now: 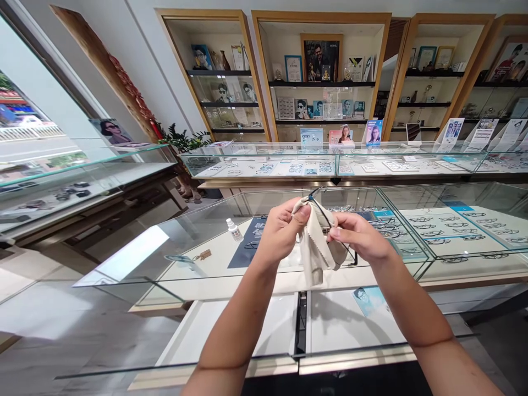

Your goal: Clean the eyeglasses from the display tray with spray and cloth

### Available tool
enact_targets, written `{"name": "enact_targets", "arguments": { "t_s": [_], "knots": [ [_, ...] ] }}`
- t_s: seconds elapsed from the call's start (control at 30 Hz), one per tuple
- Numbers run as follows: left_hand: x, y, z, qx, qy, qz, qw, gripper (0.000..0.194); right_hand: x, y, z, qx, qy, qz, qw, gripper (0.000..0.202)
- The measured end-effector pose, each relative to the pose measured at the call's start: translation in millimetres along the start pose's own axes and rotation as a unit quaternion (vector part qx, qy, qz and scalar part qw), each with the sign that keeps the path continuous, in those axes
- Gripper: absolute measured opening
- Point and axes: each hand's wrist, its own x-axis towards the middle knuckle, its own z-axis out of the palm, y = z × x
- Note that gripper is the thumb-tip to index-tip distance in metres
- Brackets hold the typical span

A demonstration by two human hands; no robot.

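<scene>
Above the glass display case, my left hand (284, 228) is closed in a pinch on a beige cloth (315, 250), thumb on top. The cloth is folded over part of a pair of dark-framed eyeglasses (323, 213) and hangs down in loose folds with a zigzag edge. My right hand (361, 234) pinches the eyeglasses at the right side, thumb and forefinger together beside the cloth. Most of the lenses are hidden by cloth and fingers. A small white spray bottle (234, 230) stands to the left of my hands.
The glass display case (206, 289) holds rows of eyeglasses (449, 225). A tag with keys (203, 254) lies left of my arms. Below are open white drawers (272, 324), with a leaflet (371, 302) in the right one. Another glass counter (264, 148) and lit shelves stand behind.
</scene>
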Motion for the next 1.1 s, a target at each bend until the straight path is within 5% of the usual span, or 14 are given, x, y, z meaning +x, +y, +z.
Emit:
{"name": "enact_targets", "arguments": {
  "t_s": [0.13,0.37,0.6,0.83,1.1],
  "knots": [
    [0,2,1.0,-0.028,-0.039,-0.019,0.999,0.044,-2,-1,0,0.024,0.013,0.012,1.0,0.049],
    [-4,-6,13.0,-0.004,0.072,0.014,0.997,0.053,0,5,11,0.013,-0.021,0.0,1.0,0.049],
    [0,1,3.7,-0.045,-0.048,-0.024,0.998,0.044,-7,-7,-1,0.011,0.021,0.014,1.0,0.047],
    [-6,-5,15.7,-0.043,0.044,0.003,0.998,0.047,-4,0,12,-0.008,-0.019,0.003,1.0,0.05],
    [-4,9,1.7,-0.014,-0.061,-0.009,0.998,0.042,-11,-13,2,-0.017,0.004,0.014,1.0,0.048]
  ]
}}
